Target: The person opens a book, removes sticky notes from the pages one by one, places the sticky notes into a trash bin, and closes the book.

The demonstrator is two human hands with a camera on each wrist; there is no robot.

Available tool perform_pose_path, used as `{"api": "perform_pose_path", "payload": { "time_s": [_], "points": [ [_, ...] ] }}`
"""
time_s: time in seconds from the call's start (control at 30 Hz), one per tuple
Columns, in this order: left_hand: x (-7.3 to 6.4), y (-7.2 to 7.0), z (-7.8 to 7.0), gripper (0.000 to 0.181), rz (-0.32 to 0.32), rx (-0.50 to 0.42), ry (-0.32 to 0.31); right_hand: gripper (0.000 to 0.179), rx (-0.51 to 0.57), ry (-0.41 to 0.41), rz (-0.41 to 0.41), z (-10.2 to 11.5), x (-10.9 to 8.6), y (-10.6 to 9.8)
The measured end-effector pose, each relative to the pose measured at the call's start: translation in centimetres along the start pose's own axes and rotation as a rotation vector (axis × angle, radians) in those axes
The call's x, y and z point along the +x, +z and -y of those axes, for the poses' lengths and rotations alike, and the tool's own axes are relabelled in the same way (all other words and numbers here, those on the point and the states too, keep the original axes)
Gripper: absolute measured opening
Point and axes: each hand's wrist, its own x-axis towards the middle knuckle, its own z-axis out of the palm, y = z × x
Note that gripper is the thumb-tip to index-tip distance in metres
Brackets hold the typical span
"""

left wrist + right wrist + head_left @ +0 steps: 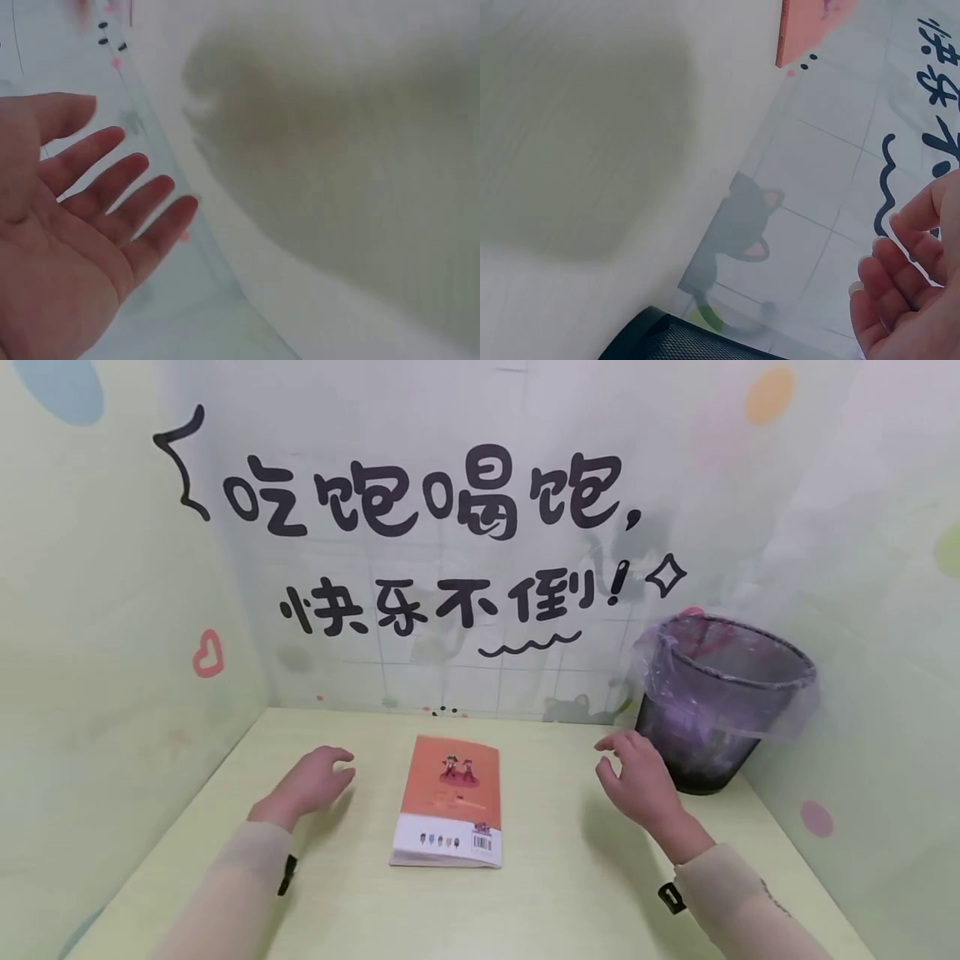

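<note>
An orange and white book (450, 797) lies flat on the table, with a barcode and small cartoon figures on the cover facing up. To its left my left hand (318, 779) hovers above the tabletop, touching nothing. Its fingers are spread and loosely bent in the left wrist view, where the palm (64, 277) shows bare. My right hand (636, 781) hangs to the right of the book, near the bin, with relaxed, slightly curled fingers and nothing held. From the right wrist, a corner of the book (806, 30) is visible, apart from that hand.
A dark mesh waste bin (697, 760) with a purple plastic liner (697, 693) stands at the back right, close behind my right hand. Its rim (649, 322) shows in the right wrist view. Printed walls border the pale table (555, 893) at the back and sides.
</note>
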Motion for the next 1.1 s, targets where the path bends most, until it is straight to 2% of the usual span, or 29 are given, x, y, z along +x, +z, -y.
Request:
{"api": "perform_pose_path", "payload": {
  "time_s": [0.07,0.13,0.37,0.7,0.87,1.1],
  "points": [
    [-0.5,-0.4,1.2,0.046,-0.009,-0.026,-0.007,0.019,0.001,0.015,0.017,0.3,-0.1,0.4],
    [-0.8,-0.4,1.6,0.047,-0.013,-0.059,0.009,0.020,0.008,0.034,0.035,0.6,-0.2,0.8],
    [-0.7,0.1,0.5,0.047,-0.019,-0.075,0.044,0.022,0.027,0.084,0.112,1.0,-0.6,1.6],
    [-0.9,-0.1,0.1,0.047,-0.052,-0.080,0.069,0.023,0.014,0.095,0.148,1.3,-0.4,2.5],
    [-0.9,0.0,-0.3,0.047,-0.073,-0.077,0.109,0.025,0.025,0.108,0.195,1.7,-0.5,3.1],
    [-0.8,0.2,-1.9,0.047,-0.099,-0.079,0.164,0.026,0.037,0.115,0.223,2.8,-0.3,3.8]
  ]
}}
